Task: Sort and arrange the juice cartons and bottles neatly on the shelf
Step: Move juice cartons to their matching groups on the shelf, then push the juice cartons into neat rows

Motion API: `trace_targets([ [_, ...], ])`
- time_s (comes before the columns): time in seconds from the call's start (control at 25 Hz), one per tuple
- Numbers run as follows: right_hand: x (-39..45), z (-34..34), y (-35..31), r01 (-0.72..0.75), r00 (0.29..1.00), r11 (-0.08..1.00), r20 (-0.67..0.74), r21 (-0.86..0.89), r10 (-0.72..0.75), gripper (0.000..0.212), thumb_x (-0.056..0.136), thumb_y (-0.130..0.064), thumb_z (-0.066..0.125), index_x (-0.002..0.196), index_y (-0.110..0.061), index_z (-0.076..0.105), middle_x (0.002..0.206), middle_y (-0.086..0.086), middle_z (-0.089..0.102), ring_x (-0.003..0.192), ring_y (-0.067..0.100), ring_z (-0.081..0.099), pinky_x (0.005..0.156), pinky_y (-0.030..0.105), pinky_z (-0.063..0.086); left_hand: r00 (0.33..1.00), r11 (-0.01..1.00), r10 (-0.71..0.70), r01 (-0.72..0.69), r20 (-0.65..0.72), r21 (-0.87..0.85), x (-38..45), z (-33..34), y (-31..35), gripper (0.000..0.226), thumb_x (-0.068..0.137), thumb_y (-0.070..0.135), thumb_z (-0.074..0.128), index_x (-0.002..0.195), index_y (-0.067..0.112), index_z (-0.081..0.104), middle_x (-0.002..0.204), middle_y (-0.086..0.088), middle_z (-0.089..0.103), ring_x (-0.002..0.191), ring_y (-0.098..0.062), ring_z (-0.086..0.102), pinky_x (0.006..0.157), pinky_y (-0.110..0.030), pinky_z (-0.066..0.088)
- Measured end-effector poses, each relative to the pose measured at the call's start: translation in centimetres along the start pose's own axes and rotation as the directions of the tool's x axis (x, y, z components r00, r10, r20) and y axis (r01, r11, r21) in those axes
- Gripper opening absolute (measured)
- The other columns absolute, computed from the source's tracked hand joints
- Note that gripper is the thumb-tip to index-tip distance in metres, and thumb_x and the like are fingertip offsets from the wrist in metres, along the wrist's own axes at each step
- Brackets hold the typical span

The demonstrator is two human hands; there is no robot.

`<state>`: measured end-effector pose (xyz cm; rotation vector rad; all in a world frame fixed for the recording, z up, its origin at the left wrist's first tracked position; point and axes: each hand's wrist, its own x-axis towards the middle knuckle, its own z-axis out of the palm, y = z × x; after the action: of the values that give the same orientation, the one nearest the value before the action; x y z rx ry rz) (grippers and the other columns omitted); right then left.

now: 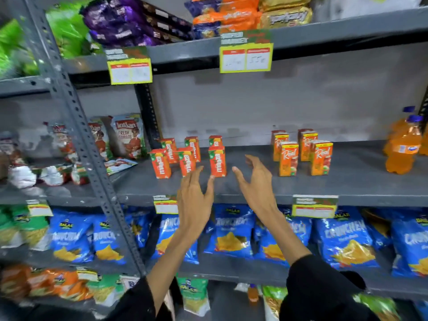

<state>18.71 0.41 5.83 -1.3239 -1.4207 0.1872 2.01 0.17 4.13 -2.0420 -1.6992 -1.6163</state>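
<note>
On the grey middle shelf (254,191) stand several small red-orange juice cartons (217,161) in two rows at centre-left. A second group of orange "Real" cartons (320,158) stands further right. Orange soda bottles (403,147) with blue caps stand at the far right. My left hand (194,200) hovers just in front of the red-orange cartons, fingers apart, its fingertips almost at the rightmost front carton. My right hand (257,184) is held over the bare shelf between the two carton groups, fingers spread and holding nothing.
A slotted grey upright (76,126) divides the shelving at left, with ketchup pouches (127,135) behind it. Blue snack bags (231,230) fill the shelf below. Price tags (246,57) hang from the shelf above, which carries noodle and snack packs.
</note>
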Motion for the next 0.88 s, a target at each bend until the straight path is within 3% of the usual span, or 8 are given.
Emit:
trace_targets([
  [0.16,1.5,5.7,-1.8,-0.172,0.985,0.985,0.026,0.015,0.171,0.074,0.085,-0.032,0.075,0.143,-0.003,0.039,0.137,0.019,0.056,0.129,0.032,0.052,0.101,0.035,0.041,0.972,0.946,-0.230,0.233,0.039,-0.227,4.6,-0.4,-4.3,0.047,0.091,0.033,0.069,0.131,0.016,0.052,0.132,-0.006,0.059,0.122,-0.025,0.055,0.094,-0.032,0.045],
  [0.24,2.6,7.9,-2.1,-0.266,0.961,0.964,0.070,-0.030,0.267,0.091,0.080,-0.029,0.080,0.147,0.004,0.027,0.142,0.026,0.046,0.135,0.038,0.042,0.105,0.040,0.038,0.948,0.921,-0.289,0.313,0.134,-0.234,6.6,0.4,-5.5,0.059,0.086,0.031,0.075,0.133,0.010,0.048,0.134,-0.011,0.057,0.123,-0.030,0.055,0.099,-0.039,0.047],
  [0.32,3.6,9.7,-2.2,-0.305,0.946,0.944,0.071,-0.129,0.315,0.094,0.078,-0.028,0.081,0.144,0.010,0.027,0.142,0.028,0.041,0.137,0.041,0.036,0.110,0.044,0.036,0.926,0.925,-0.311,0.346,0.215,-0.155,8.1,1.3,-6.2,0.072,0.081,0.032,0.080,0.137,0.004,0.044,0.136,-0.018,0.054,0.125,-0.036,0.053,0.103,-0.049,0.047],
  [0.4,4.5,10.5,-2.2,-0.327,0.939,0.927,0.052,-0.183,0.341,0.088,0.077,-0.030,0.082,0.137,0.010,0.032,0.137,0.027,0.045,0.133,0.041,0.040,0.107,0.045,0.038,0.915,0.936,-0.322,0.346,0.242,-0.062,8.7,1.9,-6.3,0.079,0.079,0.035,0.081,0.138,-0.001,0.042,0.135,-0.022,0.054,0.124,-0.039,0.055,0.102,-0.050,0.048],
  [0.52,5.0,11.2,-1.7,-0.340,0.935,0.909,0.022,-0.241,0.355,0.073,0.079,-0.031,0.079,0.127,0.007,0.039,0.129,0.027,0.051,0.124,0.042,0.048,0.101,0.048,0.044,0.936,0.959,-0.282,0.278,0.211,0.048,9.0,2.1,-7.0,0.071,0.084,0.034,0.077,0.135,-0.001,0.044,0.129,-0.020,0.059,0.117,-0.037,0.061,0.096,-0.049,0.053],
  [0.88,4.8,12.5,-1.7,-0.224,0.966,0.885,0.031,-0.407,0.258,0.068,0.081,-0.039,0.078,0.129,-0.007,0.043,0.129,0.016,0.058,0.120,0.035,0.058,0.098,0.054,0.047,0.975,0.982,-0.179,0.167,0.130,0.092,7.9,1.7,-7.6,0.050,0.092,0.032,0.068,0.129,0.004,0.048,0.119,-0.017,0.066,0.112,-0.035,0.062,0.094,-0.048,0.050],
])
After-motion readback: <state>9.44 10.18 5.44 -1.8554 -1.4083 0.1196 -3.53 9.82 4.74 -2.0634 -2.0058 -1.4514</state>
